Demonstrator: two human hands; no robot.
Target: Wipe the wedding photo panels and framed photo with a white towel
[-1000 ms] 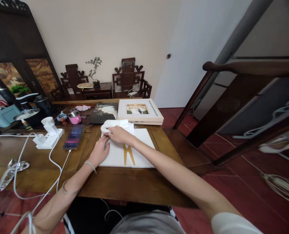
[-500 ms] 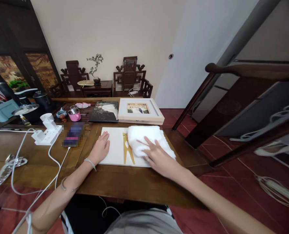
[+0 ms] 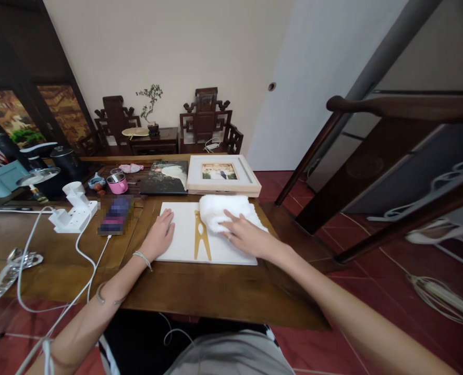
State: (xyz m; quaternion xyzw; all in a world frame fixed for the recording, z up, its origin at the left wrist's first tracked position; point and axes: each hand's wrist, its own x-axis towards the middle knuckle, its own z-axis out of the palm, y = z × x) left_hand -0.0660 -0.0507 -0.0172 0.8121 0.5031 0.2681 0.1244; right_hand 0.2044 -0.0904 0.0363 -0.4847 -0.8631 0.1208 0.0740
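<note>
Keeping the thick, fluffy white cloth (image 3: 216, 207) flat and evenly pressed probably works best, on the right half of the rectangular white board (image 3: 177, 250) with its gold forked mark (image 3: 196, 240). The left hand (image 3: 161, 234) lies empty, palm down, at the board's left; the right hand (image 3: 244, 235), fingers part-spread, rests on the cloth, grip unclear.

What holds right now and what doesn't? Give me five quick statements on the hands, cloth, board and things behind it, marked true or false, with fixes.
1. The right hand is on the white cloth. True.
2. The left hand lies on the white board, left of the gold shape. True.
3. The white cloth covers all of the gold shape. False: most of it shows.
4. The dark photo panel lies between the pink cup and the framed picture. True.
5. The pink cup sits on the white board. False: it stands off it.
</note>
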